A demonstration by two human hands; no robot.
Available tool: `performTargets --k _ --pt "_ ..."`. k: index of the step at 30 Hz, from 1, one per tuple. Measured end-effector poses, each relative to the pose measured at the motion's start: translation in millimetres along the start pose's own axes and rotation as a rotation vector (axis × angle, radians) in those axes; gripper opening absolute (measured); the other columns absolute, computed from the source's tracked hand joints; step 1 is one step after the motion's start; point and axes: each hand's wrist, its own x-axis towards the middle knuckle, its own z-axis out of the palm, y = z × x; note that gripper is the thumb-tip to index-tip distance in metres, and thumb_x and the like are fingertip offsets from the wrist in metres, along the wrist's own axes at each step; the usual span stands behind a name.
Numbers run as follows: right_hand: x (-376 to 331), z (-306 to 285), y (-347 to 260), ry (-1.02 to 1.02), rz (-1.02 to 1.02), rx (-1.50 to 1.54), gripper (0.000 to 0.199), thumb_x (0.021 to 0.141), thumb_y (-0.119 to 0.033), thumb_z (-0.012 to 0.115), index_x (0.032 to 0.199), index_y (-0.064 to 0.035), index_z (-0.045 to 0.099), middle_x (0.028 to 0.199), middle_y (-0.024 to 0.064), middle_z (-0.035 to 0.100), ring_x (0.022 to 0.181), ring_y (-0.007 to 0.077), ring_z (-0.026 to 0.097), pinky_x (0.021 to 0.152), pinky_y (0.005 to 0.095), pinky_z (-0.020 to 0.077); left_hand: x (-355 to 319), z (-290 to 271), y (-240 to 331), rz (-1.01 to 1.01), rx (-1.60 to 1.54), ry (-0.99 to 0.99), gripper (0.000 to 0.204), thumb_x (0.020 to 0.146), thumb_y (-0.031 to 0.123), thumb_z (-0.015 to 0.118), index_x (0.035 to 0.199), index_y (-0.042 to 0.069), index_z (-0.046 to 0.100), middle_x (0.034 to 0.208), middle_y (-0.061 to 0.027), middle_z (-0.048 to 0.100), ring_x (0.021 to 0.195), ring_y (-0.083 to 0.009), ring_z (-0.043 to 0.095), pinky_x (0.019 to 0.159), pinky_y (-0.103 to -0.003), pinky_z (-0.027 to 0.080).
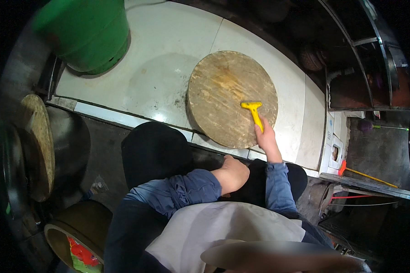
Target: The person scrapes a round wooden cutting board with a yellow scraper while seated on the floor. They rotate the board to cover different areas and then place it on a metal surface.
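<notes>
A thick round wooden chopping block (pixel 223 100) lies on the white tiled ledge ahead of me, its top worn and streaked. My right hand (pixel 268 139) is closed around the handle of a yellow T-shaped scraper (pixel 257 113). The scraper's head is over the right part of the block, at or just above the wood. My left hand (pixel 236 174) is near my right thigh, below the block's near edge. Its back and wrist show; the fingers are bent out of sight, so whether it holds anything is hidden.
A green bucket (pixel 91 36) stands on the ledge (pixel 168 27) at the far left. Left of me are a dark pot with a round wooden lid (pixel 43 145) and a brown bin (pixel 59 232) with red and green packaging. An orange-headed, yellow-handled tool (pixel 369 176) lies at right.
</notes>
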Motion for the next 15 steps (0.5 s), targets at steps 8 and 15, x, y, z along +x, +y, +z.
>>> performTargets --k 8,15 --pt "43 6 -13 0.095 0.004 -0.079 0.04 0.084 -0.015 0.052 0.122 -0.0036 0.044 0.105 0.0267 0.055 0.1 0.0397 0.052 0.085 0.0413 0.0425 3 0 -3 -0.056 -0.02 -0.012 0.021 0.08 0.021 0.052 0.094 0.008 0.06 0.09 -0.0092 0.065 0.087 -0.0241 0.061 0.072 -0.041 0.041" --pt "-36 10 -3 0.044 -0.061 -0.004 0.04 0.084 -0.013 0.053 0.121 -0.004 0.043 0.103 0.0277 0.055 0.096 0.0411 0.054 0.08 0.0419 0.0445 0 1 0 0.022 0.045 -0.006 0.019 0.081 0.017 0.049 0.094 0.009 0.06 0.09 -0.0094 0.064 0.085 -0.0249 0.062 0.072 -0.041 0.041"
